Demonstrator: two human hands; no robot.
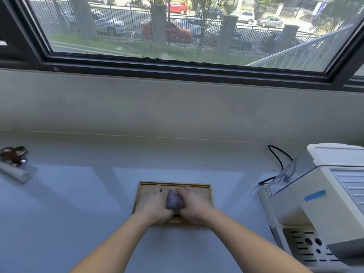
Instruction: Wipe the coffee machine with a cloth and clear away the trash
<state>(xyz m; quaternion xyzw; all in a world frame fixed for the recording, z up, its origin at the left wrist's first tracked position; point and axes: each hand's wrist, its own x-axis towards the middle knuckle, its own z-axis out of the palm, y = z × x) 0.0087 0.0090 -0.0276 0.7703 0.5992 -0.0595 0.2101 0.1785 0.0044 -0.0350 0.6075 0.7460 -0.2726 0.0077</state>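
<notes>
A bunched grey-purple cloth (174,200) lies on a shallow wooden tray (208,189) at the middle of the counter. My left hand (154,203) and my right hand (194,203) close in on the cloth from either side, fingers curled round it, with only its middle showing between them. The cream coffee machine (323,196) stands at the right edge, a strip of blue tape on its side and its perforated drip tray (307,245) facing me.
A black power cord (279,158) loops behind the machine. At the far left lie a portafilter (13,154) with brown residue and a white rolled sheet (15,173). A wide window ledge runs behind the pale counter (78,203).
</notes>
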